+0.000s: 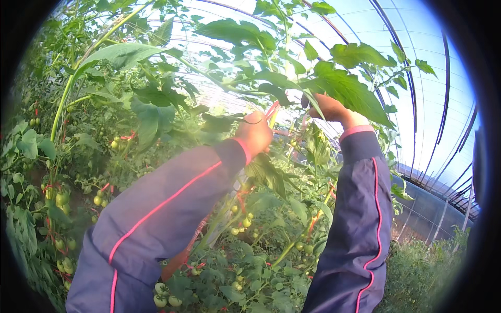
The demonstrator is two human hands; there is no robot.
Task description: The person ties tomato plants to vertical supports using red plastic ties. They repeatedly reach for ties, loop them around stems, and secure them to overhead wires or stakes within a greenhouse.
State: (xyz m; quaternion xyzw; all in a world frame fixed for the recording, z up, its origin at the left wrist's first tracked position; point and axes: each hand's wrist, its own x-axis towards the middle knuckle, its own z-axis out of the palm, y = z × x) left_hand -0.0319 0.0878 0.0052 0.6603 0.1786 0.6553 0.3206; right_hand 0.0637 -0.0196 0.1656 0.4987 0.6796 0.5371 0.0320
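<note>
Both my arms reach up into tall tomato plants. My left hand [255,132] is closed on a red plastic tie strip [273,110], which runs up from the fist beside a green stem. To its right and slightly higher, my right hand [329,107] is among the leaves, with its fingertips partly hidden behind foliage; whether it holds anything cannot be told. A broad tomato leaf [352,92] hangs in front of and above the right wrist. Wilted leaves [268,176] hang just under my left hand.
Green tomatoes [62,198] hang at the left, with more tomatoes [246,222] below my hands. Red ties [241,201] circle several stems. A thick bent stem [62,105] rises at the left. Greenhouse hoops [411,78] arch overhead, and a low wall [420,213] stands at the right.
</note>
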